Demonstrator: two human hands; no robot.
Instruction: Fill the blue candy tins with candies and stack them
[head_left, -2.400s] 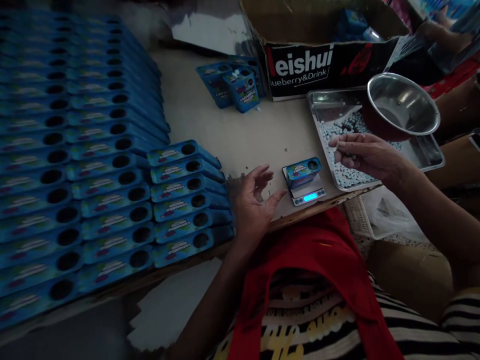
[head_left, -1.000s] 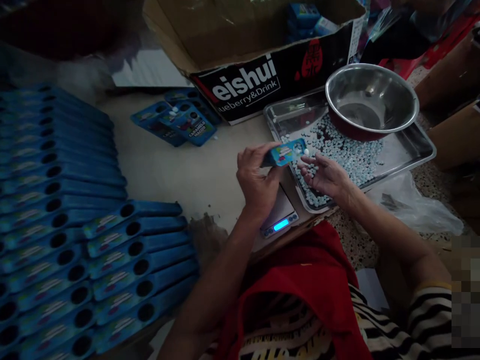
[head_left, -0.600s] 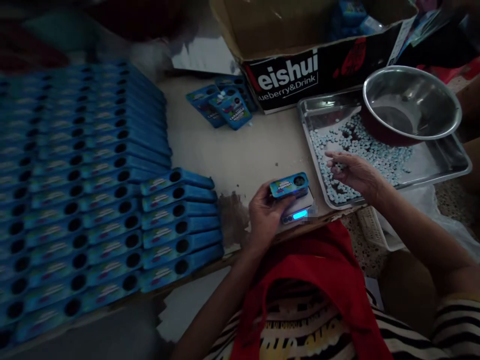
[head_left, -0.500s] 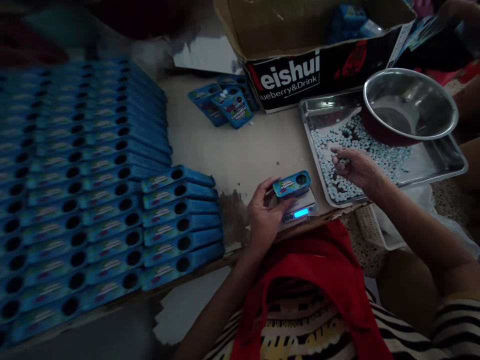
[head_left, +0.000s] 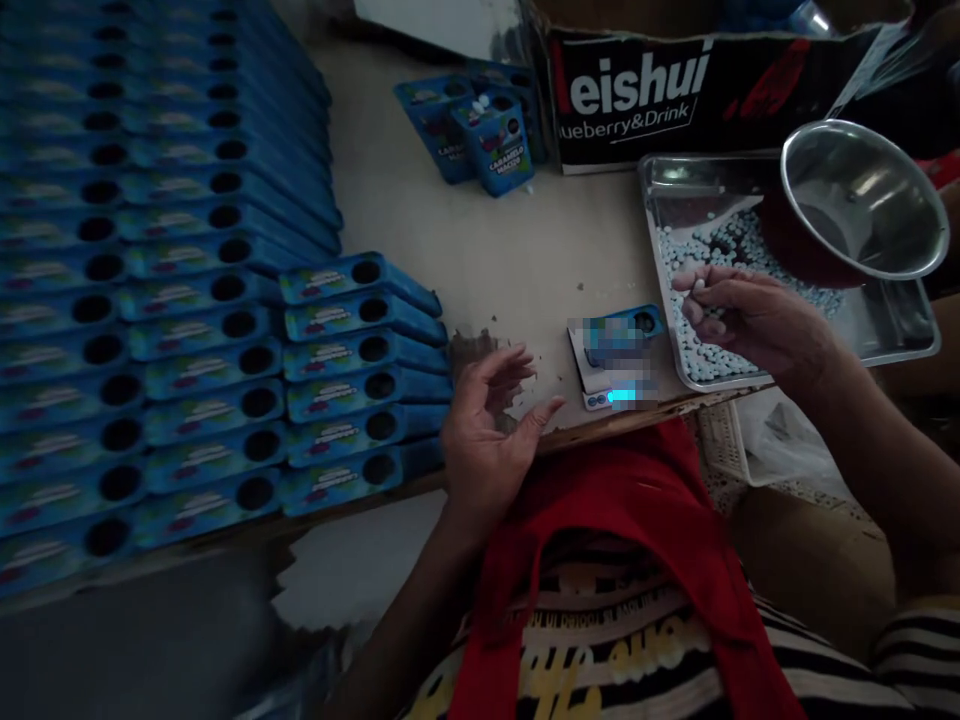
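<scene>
Blue box (head_left: 630,328): on the small scale (head_left: 594,378), its round hole toward the tray side; part of both is pixelated.
Scale: near the front edge of the surface (head_left: 465,235), its display glowing light blue.
Left hand (head_left: 489,430): open, thumb and fingers apart, left of the scale and clear of the box.
Right hand (head_left: 750,318): fingers drawn together over the metal tray (head_left: 900,330), pinching at least one pale piece (head_left: 699,286); whether more are inside cannot be told.
Tray: loose pale candies (head_left: 716,365) scattered across its left and middle.
Steel bowl (head_left: 862,195): tilted, at the tray's right part.
Stacked boxes (head_left: 214,330): blue, in rows along the left, round dark openings showing; the row nearest the hands is shorter.
Grouped boxes (head_left: 495,150): blue, beside the black-printed carton (head_left: 637,105); the front one reads "CARAMELO MACIZO", with white pieces on top.
</scene>
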